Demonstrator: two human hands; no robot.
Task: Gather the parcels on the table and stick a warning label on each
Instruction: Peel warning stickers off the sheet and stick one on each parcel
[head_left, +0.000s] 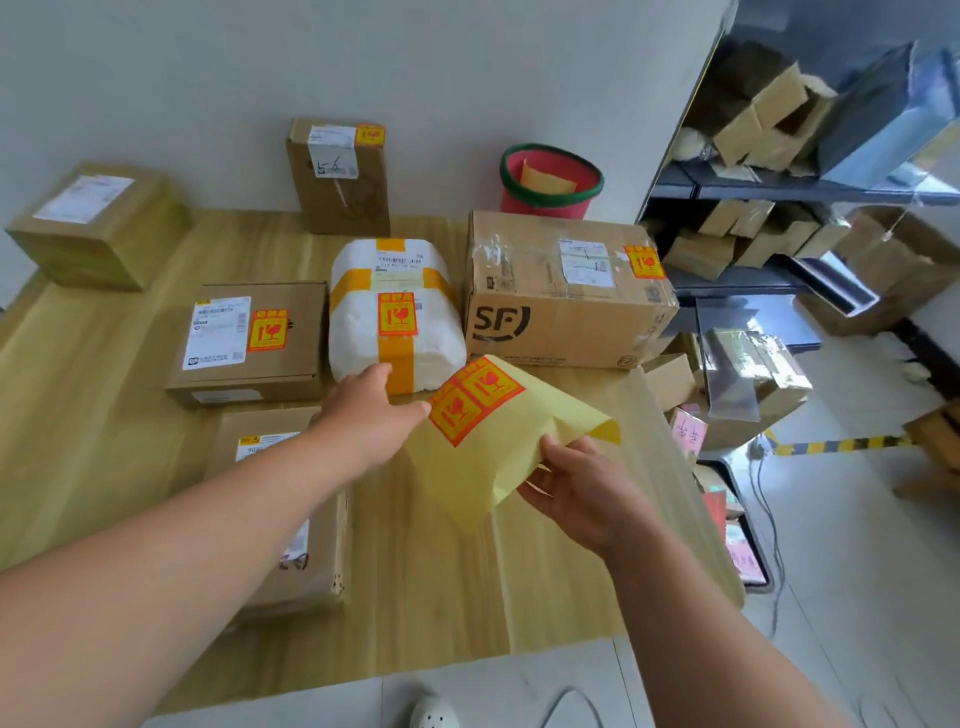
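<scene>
Now both hands hold 1 yellow backing sheet (467, 467) over the wooden table (467, 597).
Nearest, the right hand (576, 493) grips the sheet's lower edge, thumb on top and fingers curled beneath. The left hand (369, 415) pinches its left edge beside 2 red-and-yellow warning labels (475, 397). Under the left forearm lies a flat brown parcel (280, 519). Beyond stand 3 labelled parcels in a row: a low brown box (249, 338), a white foam box (395, 312) banded with yellow tape, and an SF carton (561, 291). Farther back, an upright box (337, 176) with a label leans at the wall, and a brown box (98, 223) with a white shipping slip sits far left. A red bucket (550, 182) with a green rim holds tan paper.
</scene>
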